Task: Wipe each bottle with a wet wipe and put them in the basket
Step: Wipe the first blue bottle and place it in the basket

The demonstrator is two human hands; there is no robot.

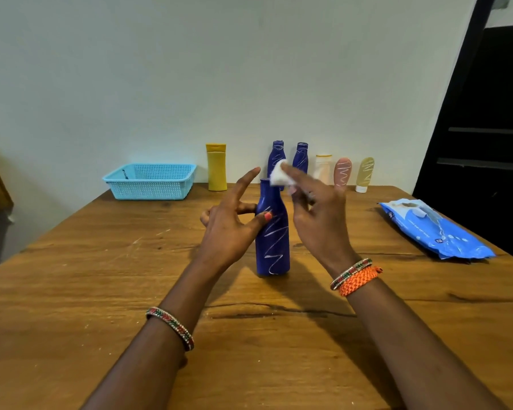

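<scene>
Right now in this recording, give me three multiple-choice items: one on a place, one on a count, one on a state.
1. Where is the basket?
A. far left of the table
B. beside the wipes pack
C. under the hands

2. How many blue bottles stand on the table?
A. one
B. two
C. three

3. What does the right hand hold?
A. nothing
B. a white wipe
C. a cap

Answers: 1 A, it sits left of the yellow bottle. 2 C, the near blue bottle plus two behind. 3 B, fingertips pinch it by the bottle's neck.
</scene>
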